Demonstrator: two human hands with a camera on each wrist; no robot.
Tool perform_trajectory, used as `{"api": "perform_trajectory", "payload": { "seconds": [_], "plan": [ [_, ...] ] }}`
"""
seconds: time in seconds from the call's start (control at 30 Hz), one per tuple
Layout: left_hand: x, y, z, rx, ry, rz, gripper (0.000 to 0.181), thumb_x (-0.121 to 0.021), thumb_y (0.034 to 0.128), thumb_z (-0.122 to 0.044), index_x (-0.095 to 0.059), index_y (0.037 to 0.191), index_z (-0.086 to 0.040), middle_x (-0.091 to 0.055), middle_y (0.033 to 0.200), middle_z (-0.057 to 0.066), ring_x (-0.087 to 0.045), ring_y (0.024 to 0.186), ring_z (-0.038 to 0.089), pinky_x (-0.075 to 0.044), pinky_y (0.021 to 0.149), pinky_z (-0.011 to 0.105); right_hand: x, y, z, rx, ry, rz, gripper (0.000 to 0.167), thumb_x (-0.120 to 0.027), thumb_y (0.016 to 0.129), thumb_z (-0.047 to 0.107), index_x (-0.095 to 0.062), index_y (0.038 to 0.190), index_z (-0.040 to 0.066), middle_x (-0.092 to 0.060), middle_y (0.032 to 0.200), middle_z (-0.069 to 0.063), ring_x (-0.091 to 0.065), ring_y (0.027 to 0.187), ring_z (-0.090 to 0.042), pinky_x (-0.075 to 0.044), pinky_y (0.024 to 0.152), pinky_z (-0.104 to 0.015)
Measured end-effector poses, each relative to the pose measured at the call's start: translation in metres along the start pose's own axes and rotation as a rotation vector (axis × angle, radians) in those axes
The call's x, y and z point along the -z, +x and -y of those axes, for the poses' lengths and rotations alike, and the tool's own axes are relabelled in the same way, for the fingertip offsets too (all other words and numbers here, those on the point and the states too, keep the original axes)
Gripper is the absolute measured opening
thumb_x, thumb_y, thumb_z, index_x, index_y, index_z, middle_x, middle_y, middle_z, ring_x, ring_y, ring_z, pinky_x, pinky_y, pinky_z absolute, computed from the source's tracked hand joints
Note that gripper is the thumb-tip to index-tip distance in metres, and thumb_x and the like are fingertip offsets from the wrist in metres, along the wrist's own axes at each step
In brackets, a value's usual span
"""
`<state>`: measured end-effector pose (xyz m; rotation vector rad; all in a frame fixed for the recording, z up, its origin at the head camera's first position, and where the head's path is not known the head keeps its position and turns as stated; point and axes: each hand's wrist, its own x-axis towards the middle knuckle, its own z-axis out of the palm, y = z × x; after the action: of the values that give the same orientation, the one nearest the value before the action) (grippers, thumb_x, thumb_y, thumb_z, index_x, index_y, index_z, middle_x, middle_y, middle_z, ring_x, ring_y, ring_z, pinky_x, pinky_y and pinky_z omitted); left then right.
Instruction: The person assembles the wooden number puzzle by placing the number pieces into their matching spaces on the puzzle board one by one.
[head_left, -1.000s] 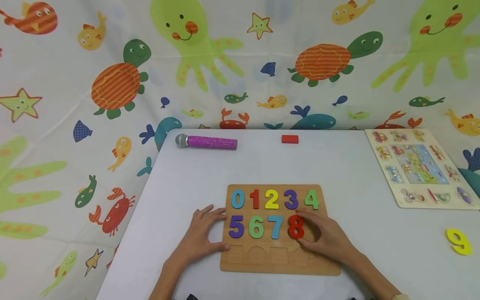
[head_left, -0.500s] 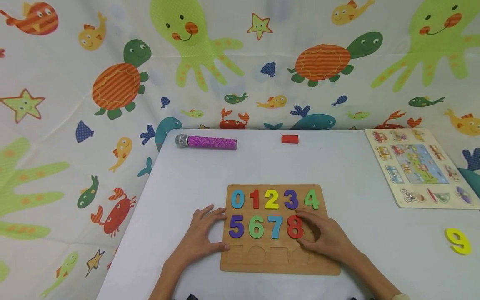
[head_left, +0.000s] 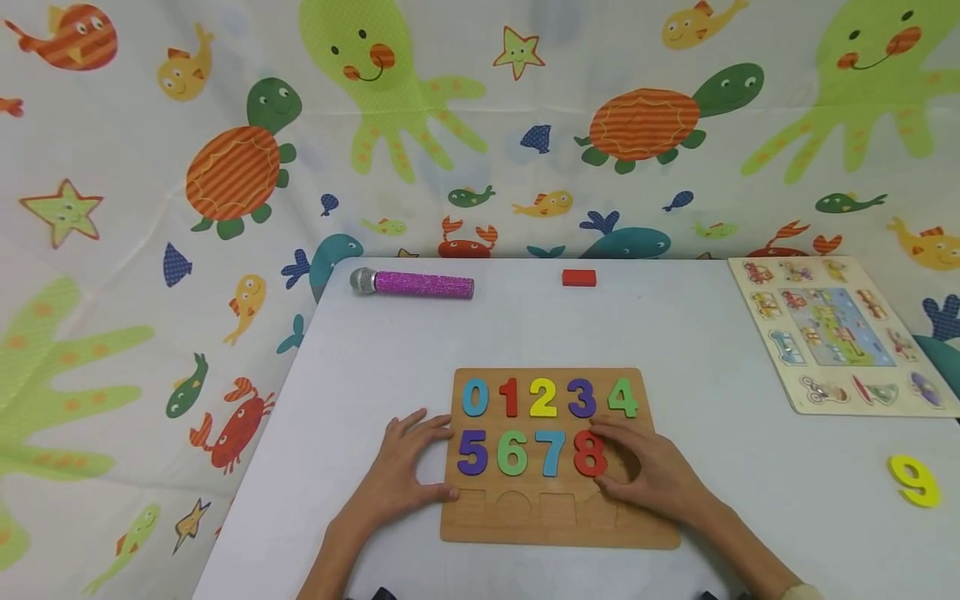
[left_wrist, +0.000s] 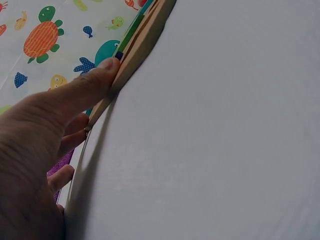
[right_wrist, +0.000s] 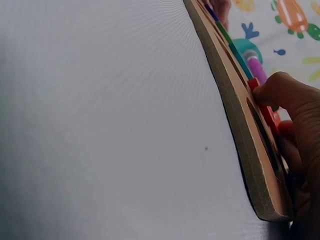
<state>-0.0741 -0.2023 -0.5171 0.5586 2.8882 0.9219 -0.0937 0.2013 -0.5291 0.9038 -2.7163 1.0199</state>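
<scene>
In the head view a wooden number puzzle board (head_left: 562, 533) lies on the white table. Several coloured number pieces fill its upper two rows. My right hand (head_left: 660, 475) holds the red number 8 (head_left: 590, 454) between thumb and fingers, at the end of the second row after the blue 7 (head_left: 550, 454). In the right wrist view the thumb touches the red piece (right_wrist: 265, 107) on the board. My left hand (head_left: 408, 467) holds the board's left edge, thumb toward the front and fingers farther back. The right hand partly hides the board's right side, including the place beside the 8.
A yellow number 9 (head_left: 914, 481) lies on the table at the right. Behind it is a picture puzzle board (head_left: 795, 392). A purple glitter microphone (head_left: 423, 285) and a small red block (head_left: 579, 278) lie near the back edge, before a sea-animal cloth (head_left: 450, 125).
The red 8 has shifted very slightly left and lies flatter on the board, with the right hand still around it. The left hand keeps its place.
</scene>
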Motion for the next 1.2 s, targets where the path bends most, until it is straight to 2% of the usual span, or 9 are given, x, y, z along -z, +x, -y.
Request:
{"api": "perform_trajectory", "payload": {
  "seconds": [0.13,0.3,0.73,0.87,0.97,1.1,1.2],
  "plan": [
    [0.001,0.000,0.000,-0.001,-0.004,-0.001,0.081,-0.081,0.0670,-0.064,-0.060,0.133,-0.022,-0.045,0.149,-0.011,-0.021,0.146,0.023,-0.003,0.118,0.058,0.000,0.000,-0.001,0.011,0.006,-0.008,0.069,-0.090,0.068,0.029,-0.064,0.129,0.014,-0.056,0.138,0.004,-0.054,0.126,-0.023,-0.028,0.106,-0.011],
    [0.001,0.001,-0.001,0.011,-0.006,0.004,0.081,-0.081,0.0670,-0.064,-0.060,0.133,-0.023,-0.045,0.149,-0.011,-0.021,0.146,0.023,-0.003,0.118,0.057,0.000,0.001,-0.002,0.023,0.026,-0.017,0.069,-0.090,0.067,0.028,-0.064,0.129,0.013,-0.057,0.137,0.003,-0.054,0.125,-0.023,-0.027,0.106,-0.010],
    [0.003,0.000,-0.003,0.024,-0.017,0.006,0.080,-0.083,0.0669,-0.062,-0.060,0.133,-0.022,-0.046,0.149,-0.010,-0.021,0.146,0.023,-0.002,0.118,0.057,-0.001,0.001,-0.004,0.035,0.048,-0.004,0.066,-0.090,0.069,0.029,-0.064,0.129,0.013,-0.057,0.138,0.001,-0.053,0.126,-0.025,-0.029,0.107,-0.012],
    [0.004,-0.001,-0.003,0.027,-0.014,0.008,0.080,-0.083,0.0670,-0.061,-0.060,0.133,-0.022,-0.046,0.149,-0.010,-0.020,0.146,0.023,-0.002,0.118,0.057,0.004,0.000,-0.004,0.001,0.098,0.030,0.068,-0.089,0.073,0.029,-0.061,0.134,0.016,-0.056,0.139,0.004,-0.050,0.129,-0.023,-0.030,0.108,-0.015],
    [0.004,-0.001,-0.002,0.025,-0.010,0.009,0.080,-0.082,0.0672,-0.062,-0.060,0.133,-0.022,-0.046,0.149,-0.010,-0.020,0.146,0.023,-0.002,0.118,0.057,0.018,-0.002,-0.007,-0.009,0.131,0.026,0.072,-0.089,0.073,0.023,-0.058,0.137,0.016,-0.056,0.139,0.003,-0.049,0.130,-0.020,-0.033,0.107,-0.017],
    [0.004,-0.003,-0.002,0.017,-0.003,-0.001,0.081,-0.082,0.0672,-0.063,-0.060,0.133,-0.022,-0.046,0.149,-0.010,-0.021,0.146,0.024,-0.002,0.118,0.058,0.053,-0.012,-0.020,-0.012,0.105,-0.047,0.076,-0.090,0.070,0.012,-0.057,0.138,0.011,-0.056,0.140,-0.005,-0.048,0.131,-0.013,-0.038,0.102,-0.015],
    [0.004,-0.004,-0.001,0.013,-0.002,-0.011,0.081,-0.081,0.0670,-0.064,-0.060,0.133,-0.022,-0.046,0.149,-0.010,-0.022,0.146,0.024,-0.003,0.117,0.058,0.087,-0.029,-0.039,-0.093,0.058,-0.106,0.078,-0.091,0.068,0.007,-0.057,0.138,0.011,-0.054,0.142,-0.008,-0.042,0.132,-0.002,-0.033,0.100,-0.007]
  ]
}}
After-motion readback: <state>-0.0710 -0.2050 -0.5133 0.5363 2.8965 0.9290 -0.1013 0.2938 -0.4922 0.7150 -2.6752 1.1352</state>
